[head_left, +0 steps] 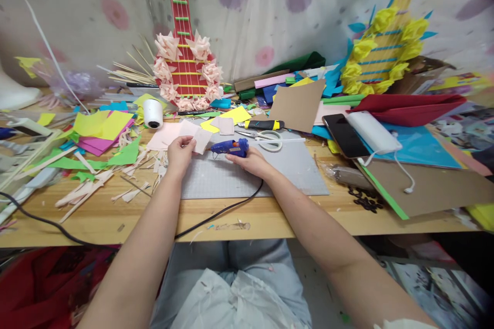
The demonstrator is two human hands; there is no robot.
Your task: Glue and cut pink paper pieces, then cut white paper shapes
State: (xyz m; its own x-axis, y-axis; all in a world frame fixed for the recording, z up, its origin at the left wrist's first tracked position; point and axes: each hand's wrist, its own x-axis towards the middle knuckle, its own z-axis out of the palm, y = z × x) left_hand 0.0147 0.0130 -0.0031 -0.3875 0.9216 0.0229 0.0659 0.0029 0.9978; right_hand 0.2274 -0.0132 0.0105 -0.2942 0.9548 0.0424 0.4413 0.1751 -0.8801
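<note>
In my left hand (180, 156) is a small piece of pale pink paper (202, 140), pinched between thumb and fingers. My right hand (252, 162) is closed round a blue hot glue gun (230, 148), its nozzle pointing left at the paper's edge; whether they touch I cannot tell. Both hands are above a grey cutting mat (247, 182). Behind the glue gun lie scissors with white handles (270, 141) and a yellow and black utility knife (264, 125). More pale pink paper (164, 136) lies behind my left hand.
Paper scraps (88, 180) litter the left side. A red paper guitar (183, 61) with pink flowers and a yellow paper guitar (386, 51) stand at the back. A phone (345, 136) and white power bank (372, 132) lie right. The black cord (219, 213) crosses the table's front edge.
</note>
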